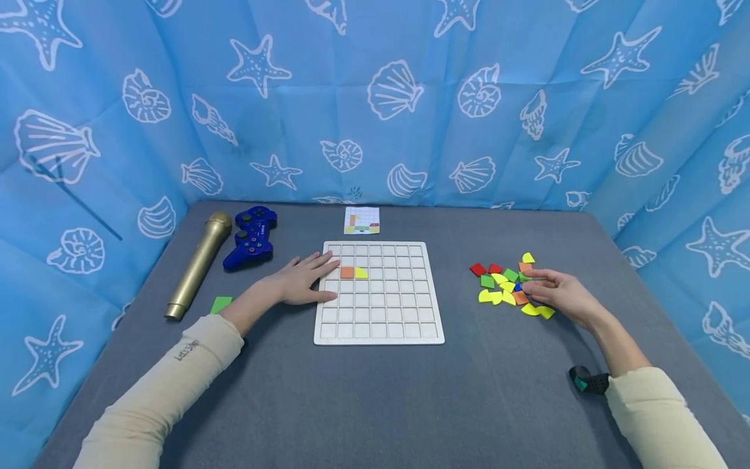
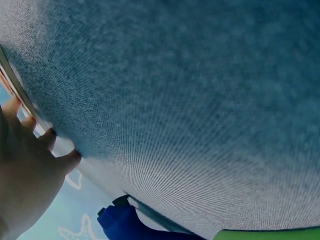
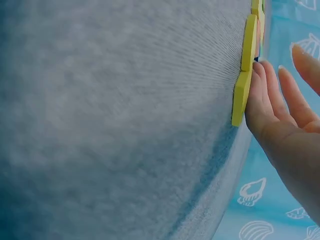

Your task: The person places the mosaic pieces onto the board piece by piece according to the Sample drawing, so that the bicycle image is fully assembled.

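Observation:
A white grid board point(image 1: 377, 316) lies mid-table, with an orange square point(image 1: 347, 272) and a yellow quarter-circle piece point(image 1: 361, 273) side by side in its second row of cells. Spread over the board's left edge is my left hand point(image 1: 301, 281), fingertips and thumb resting on the rim. My right hand point(image 1: 564, 296) hovers at the right side of a loose group of small pieces, fingers slightly bent and thumb apart, nothing visible between them. That group includes red squares point(image 1: 478, 270), green squares point(image 1: 487, 281) and several yellow pieces point(image 3: 248, 42); the hand hides part of it.
A small pattern card point(image 1: 361, 220) lies behind the board. To the left are a gold microphone point(image 1: 199, 266), a blue game controller point(image 1: 253, 236) and a green piece point(image 1: 221, 304) beside my left forearm. A blue shell-print curtain point(image 1: 351, 104) surrounds the grey table point(image 1: 375, 404).

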The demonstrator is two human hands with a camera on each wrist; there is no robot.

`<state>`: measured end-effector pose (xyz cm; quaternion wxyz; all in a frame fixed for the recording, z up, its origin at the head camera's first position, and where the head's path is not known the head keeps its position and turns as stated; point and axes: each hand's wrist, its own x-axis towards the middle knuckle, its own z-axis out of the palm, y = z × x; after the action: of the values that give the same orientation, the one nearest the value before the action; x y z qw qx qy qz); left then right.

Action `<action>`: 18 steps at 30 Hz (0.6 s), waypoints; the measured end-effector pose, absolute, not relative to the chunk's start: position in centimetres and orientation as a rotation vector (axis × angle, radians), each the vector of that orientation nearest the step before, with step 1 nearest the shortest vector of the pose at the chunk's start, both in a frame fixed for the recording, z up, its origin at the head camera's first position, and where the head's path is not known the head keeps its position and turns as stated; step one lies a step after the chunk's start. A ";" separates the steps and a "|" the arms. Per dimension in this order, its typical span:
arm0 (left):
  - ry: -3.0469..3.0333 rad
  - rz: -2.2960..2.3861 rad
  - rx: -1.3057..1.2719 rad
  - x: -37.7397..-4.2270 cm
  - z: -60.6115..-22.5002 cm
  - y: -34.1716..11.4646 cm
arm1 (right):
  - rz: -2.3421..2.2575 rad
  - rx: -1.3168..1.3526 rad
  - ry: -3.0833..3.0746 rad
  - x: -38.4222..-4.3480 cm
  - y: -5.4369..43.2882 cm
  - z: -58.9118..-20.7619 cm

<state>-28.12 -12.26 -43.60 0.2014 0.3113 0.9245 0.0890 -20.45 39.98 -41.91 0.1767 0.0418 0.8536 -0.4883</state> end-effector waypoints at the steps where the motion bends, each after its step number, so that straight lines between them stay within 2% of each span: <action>1: 2.582 0.251 0.869 -28.1 -43.6 -12.3 | -1.355 0.110 2.445 -20.3 39.9 -41.9; 18: 2.589 0.235 0.870 -28.1 -43.8 -12.2 | -1.049 -0.071 2.818 -19.5 38.3 -42.4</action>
<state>-28.14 -12.24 -43.78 0.1988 0.3110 0.9256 0.0841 -19.51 38.29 -42.42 0.0669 -0.0235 0.9348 -0.3481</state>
